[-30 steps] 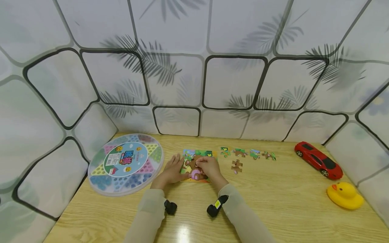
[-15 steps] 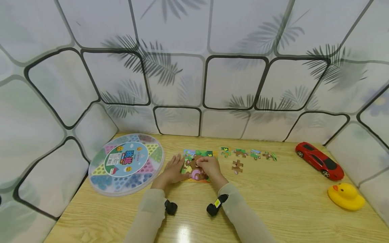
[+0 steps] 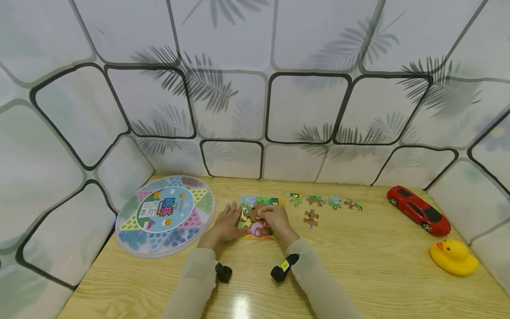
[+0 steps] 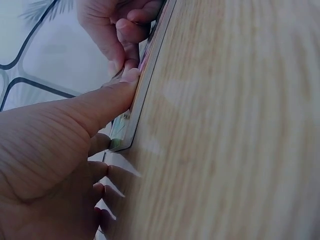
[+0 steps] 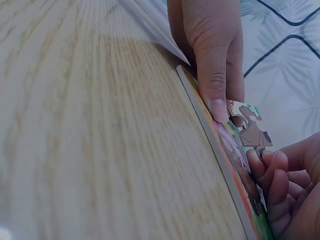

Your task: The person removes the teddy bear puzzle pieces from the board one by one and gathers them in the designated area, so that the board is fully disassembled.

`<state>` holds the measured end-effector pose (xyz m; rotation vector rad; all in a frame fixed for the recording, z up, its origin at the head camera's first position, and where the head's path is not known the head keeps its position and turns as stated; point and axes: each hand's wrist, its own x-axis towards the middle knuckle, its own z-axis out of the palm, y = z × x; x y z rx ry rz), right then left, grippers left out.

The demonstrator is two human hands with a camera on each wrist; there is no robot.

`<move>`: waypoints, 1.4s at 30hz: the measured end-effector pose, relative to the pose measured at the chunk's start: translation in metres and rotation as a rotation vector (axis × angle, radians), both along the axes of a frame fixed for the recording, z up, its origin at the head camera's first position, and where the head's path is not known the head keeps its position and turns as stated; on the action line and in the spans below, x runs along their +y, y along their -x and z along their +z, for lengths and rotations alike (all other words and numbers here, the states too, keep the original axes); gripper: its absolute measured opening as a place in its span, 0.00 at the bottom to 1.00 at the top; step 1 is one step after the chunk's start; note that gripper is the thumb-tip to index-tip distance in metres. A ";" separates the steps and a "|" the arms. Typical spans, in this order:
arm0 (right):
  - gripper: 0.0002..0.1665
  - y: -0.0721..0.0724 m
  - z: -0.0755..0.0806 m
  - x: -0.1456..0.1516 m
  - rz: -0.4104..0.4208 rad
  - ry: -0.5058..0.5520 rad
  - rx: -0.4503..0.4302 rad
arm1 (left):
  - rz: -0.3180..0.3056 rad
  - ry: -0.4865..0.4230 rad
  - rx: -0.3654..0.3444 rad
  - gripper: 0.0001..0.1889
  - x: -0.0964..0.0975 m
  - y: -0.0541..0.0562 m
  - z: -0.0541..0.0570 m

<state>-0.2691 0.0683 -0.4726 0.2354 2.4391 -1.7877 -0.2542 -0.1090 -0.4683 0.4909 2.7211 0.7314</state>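
Observation:
A jigsaw board [image 3: 249, 200] with a bear picture lies flat on the wooden table between the two hands. The left hand [image 3: 226, 225] rests at its left side with fingers stretched out; its thumb [image 4: 112, 95] presses on the board near the front edge. With thumb and curled fingertips, the right hand [image 3: 276, 220] pinches a brown puzzle piece [image 5: 254, 134], which stands tilted up from the board in the right wrist view. Right of the board lies a loose brown puzzle piece [image 3: 311, 218]. Part of the picture is hidden under the right hand.
Several more loose pieces [image 3: 314, 200] lie in a row behind and right of the board. A round Chinese checkers set [image 3: 165, 209] is at the left. At the far right are a red toy car [image 3: 417, 210] and a yellow rubber duck [image 3: 453, 258]. Patterned walls bound the table.
Both hands stay almost where they were. The piece in the right fingertips has shifted and turned slightly over the board.

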 end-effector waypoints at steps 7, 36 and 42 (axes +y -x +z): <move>0.04 -0.001 0.001 0.001 0.013 -0.007 0.019 | -0.006 0.008 -0.003 0.44 -0.001 0.001 0.000; 0.13 0.000 0.002 0.093 0.038 0.110 0.157 | -0.031 0.007 0.028 0.43 -0.002 0.001 -0.003; 0.16 -0.007 0.008 0.127 0.006 0.099 0.119 | -0.027 0.004 0.023 0.43 -0.001 0.001 -0.004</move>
